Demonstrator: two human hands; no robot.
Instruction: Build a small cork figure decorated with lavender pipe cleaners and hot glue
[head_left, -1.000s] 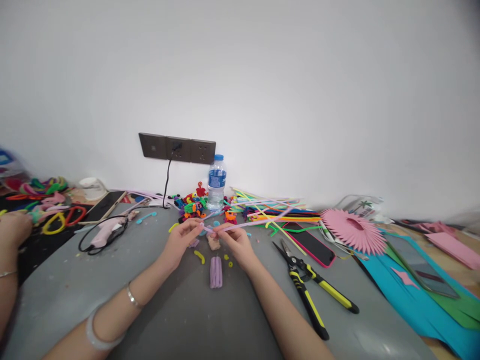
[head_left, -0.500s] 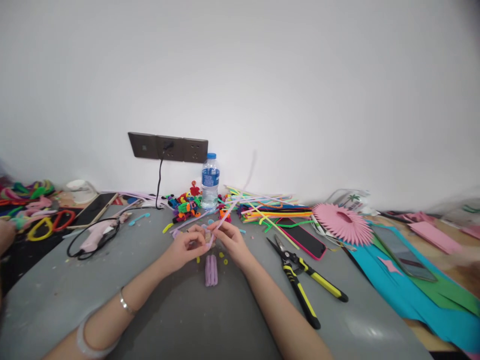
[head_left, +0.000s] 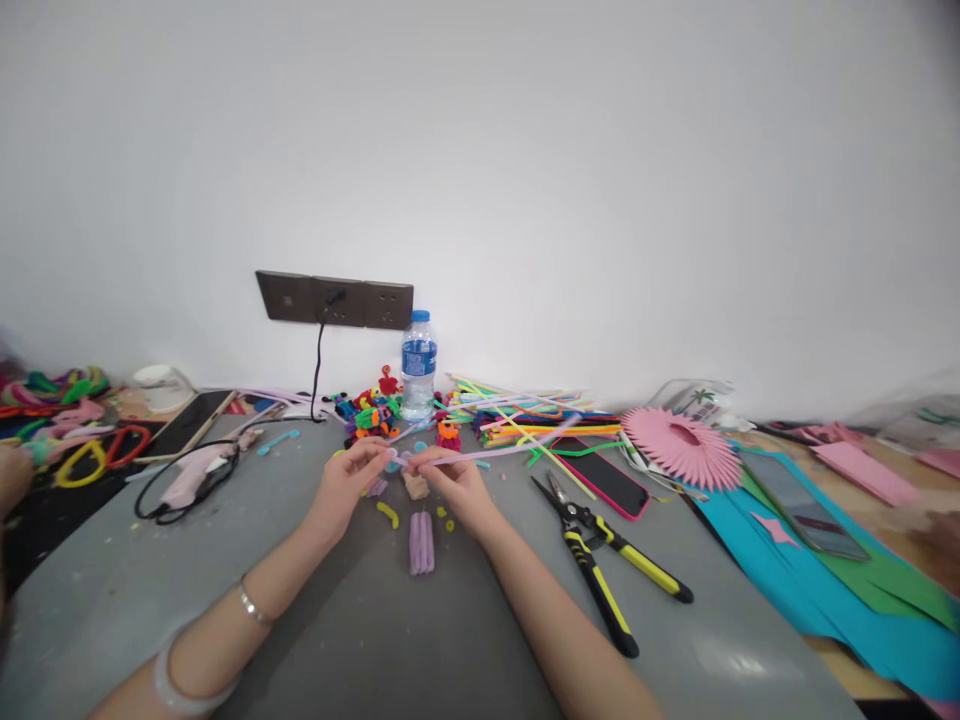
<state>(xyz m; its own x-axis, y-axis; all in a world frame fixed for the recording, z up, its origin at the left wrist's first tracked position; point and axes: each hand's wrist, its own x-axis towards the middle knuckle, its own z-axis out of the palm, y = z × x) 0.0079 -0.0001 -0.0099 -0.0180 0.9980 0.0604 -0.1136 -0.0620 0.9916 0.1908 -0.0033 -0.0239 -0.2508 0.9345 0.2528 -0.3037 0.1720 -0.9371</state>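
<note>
A light purple pipe cleaner [head_left: 502, 452] runs between my two hands, its long free end reaching out to the right. My left hand [head_left: 346, 490] pinches its left end, which looks curled into a small loop. Thumb and fingers of my right hand [head_left: 455, 487] are closed on the stem just beside that loop. Below the hands a folded bundle of purple pipe cleaners [head_left: 421, 544] lies on the grey table [head_left: 337, 640]. Near it are a curved yellow piece [head_left: 388, 515], small yellow rings [head_left: 445, 518] and a beige lump [head_left: 415, 486].
Yellow-black pliers [head_left: 600, 550] and a pink-cased phone [head_left: 606, 478] lie to the right. A water bottle [head_left: 418, 368] stands by the wall near loose pipe cleaners [head_left: 540, 425]. A corded pink glue gun [head_left: 193, 478] is at left; another person's hand [head_left: 13, 478] shows at the far left.
The pipe cleaner has swung from pointing steeply up to lying nearly level toward the right. My left hand has shifted slightly left and up, uncovering the beige lump and the curved yellow piece.
</note>
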